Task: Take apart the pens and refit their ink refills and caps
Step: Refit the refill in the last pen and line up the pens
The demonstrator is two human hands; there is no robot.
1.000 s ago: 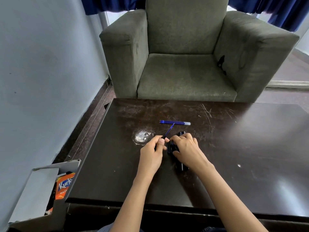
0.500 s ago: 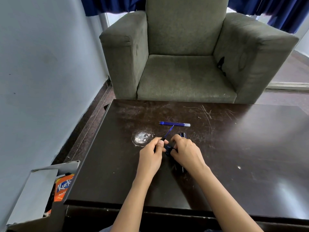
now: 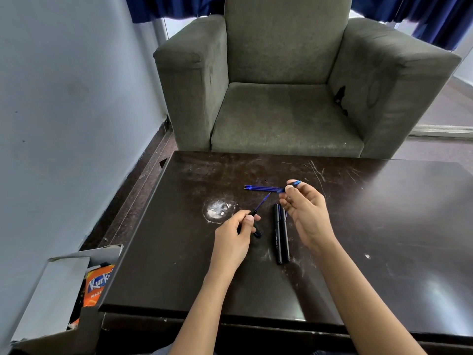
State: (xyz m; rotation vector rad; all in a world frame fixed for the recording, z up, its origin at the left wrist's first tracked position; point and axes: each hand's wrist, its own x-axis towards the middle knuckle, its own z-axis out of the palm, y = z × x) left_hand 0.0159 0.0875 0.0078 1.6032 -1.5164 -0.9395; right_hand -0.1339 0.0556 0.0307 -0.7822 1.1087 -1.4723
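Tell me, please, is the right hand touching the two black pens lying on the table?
Apart. The head view shows the right hand raised, pinching a blue cap, with dark table visible between its fingers and the black pens.

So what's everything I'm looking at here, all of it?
Table: one, dark brown, scratched, in front.
Pens: two, black, lying side by side between the hands.
Refills: blue, count unclear, lying on the table's far part.
Armchair: one, grey-green, behind the table.
Curtains: blue, top edge.
Snack packet: one, orange, in a box lower left.
Left hand: holds a black pen with blue refill sticking out.
Right hand: raised, pinching a small blue piece.
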